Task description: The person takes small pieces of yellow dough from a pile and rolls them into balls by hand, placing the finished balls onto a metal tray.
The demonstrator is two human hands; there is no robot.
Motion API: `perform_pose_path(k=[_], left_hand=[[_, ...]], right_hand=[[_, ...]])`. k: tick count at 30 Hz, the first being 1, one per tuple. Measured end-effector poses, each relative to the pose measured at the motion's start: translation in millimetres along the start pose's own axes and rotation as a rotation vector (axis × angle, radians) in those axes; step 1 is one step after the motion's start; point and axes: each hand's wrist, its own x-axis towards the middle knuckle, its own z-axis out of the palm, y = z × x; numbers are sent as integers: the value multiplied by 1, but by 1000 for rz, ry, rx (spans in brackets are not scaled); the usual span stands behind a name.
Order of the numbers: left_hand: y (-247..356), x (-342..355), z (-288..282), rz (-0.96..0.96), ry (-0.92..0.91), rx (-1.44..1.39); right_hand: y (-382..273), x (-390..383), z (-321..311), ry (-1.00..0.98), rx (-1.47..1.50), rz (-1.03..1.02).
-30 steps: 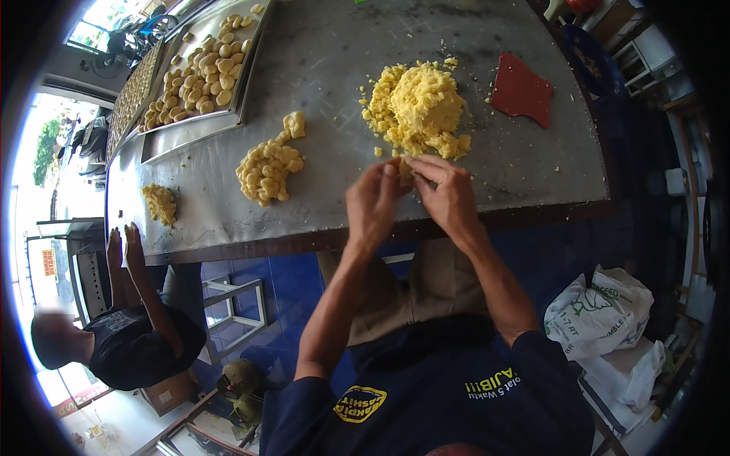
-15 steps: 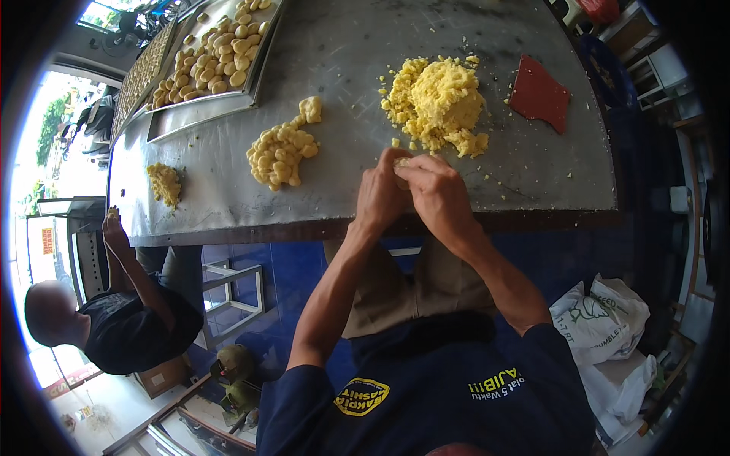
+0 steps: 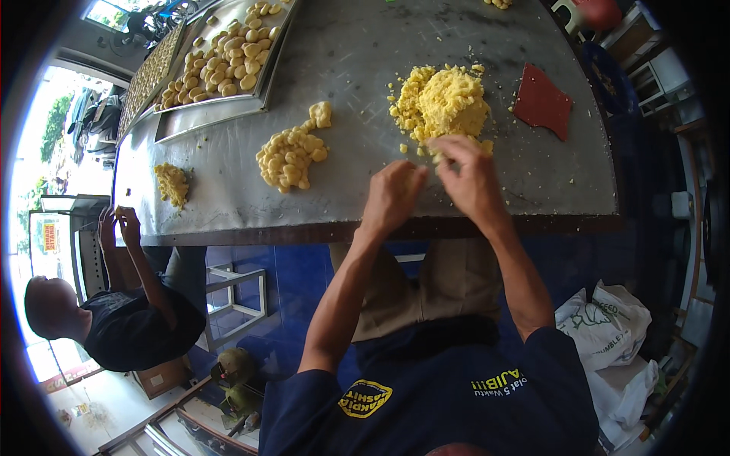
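Facing the yellow mound [image 3: 449, 99] are the splayed right hand [image 3: 471, 181] and curled left hand [image 3: 393, 196] (grip unclear).

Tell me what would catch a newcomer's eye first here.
The crumbly yellow heap on the metal table, with the person's right hand at its near edge, stands out first. Right of it lies a flat red piece; at the picture's upper left, a metal tray holds many round pale pieces.
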Motion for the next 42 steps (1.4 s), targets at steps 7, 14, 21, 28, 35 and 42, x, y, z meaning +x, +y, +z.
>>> perform_pose_path(k=[7,14,21,28,35,42], left_hand=[[-15,4,-6,-249,-36,-362],[-6,-7,-26,-196,-53,-324],[-8,-5,-38,271,-46,446],[0,-11,-40,-36,135,205],[17,28,-58,-173,40,369],[-28,65,-38,118,141,592]], right_hand=[[48,-20,-23,131,-213,-19],[61,-26,-32,246,-76,176],[50,-38,-5,228,-401,-5],[66,-14,-54,30,-85,130],[68,-3,-57,78,98,128],[93,9,-42,226,39,95]])
